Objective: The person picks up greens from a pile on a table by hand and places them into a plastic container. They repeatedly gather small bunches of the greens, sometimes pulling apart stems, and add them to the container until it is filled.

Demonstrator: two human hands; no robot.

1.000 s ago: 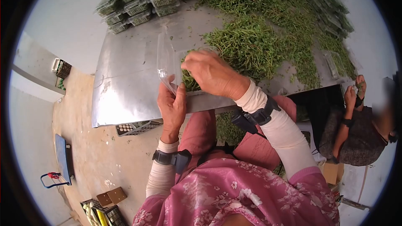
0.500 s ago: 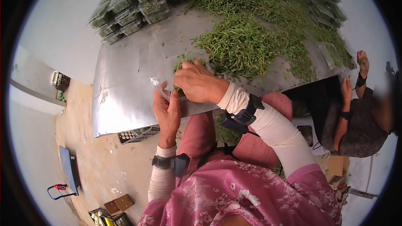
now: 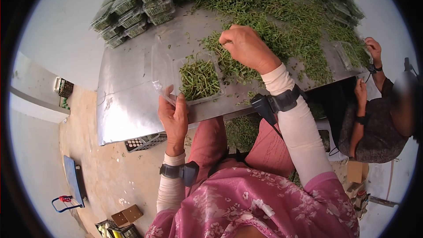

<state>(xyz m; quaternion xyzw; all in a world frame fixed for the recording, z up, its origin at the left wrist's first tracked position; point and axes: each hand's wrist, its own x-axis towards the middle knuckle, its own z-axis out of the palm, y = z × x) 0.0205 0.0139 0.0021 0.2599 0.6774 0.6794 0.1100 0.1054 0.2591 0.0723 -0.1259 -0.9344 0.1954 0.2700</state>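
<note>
A clear plastic clamshell box [image 3: 221,71] lies on the metal table with its lid [image 3: 162,68] folded open to the left. Cut green stems [image 3: 199,79] fill its tray. My left hand [image 3: 175,117] grips the near left corner of the box between thumb and fingers. Over the near side of a large heap of greens [image 3: 264,17], my right hand [image 3: 250,49] is raised with its fingers curled together. Whatever those fingertips hold, if anything, is hidden.
Filled clamshell boxes [image 3: 136,6] stand stacked at the back left, with more boxes [image 3: 337,0] at the back right. Another clear box [image 3: 346,57] sits at the right edge, near a co-worker's hands [image 3: 373,49]. Below the table stands a crate [image 3: 145,142].
My right hand has moved from inside the box up and right to the heap, uncovering the stems in the tray. My left hand stays on the box corner.
</note>
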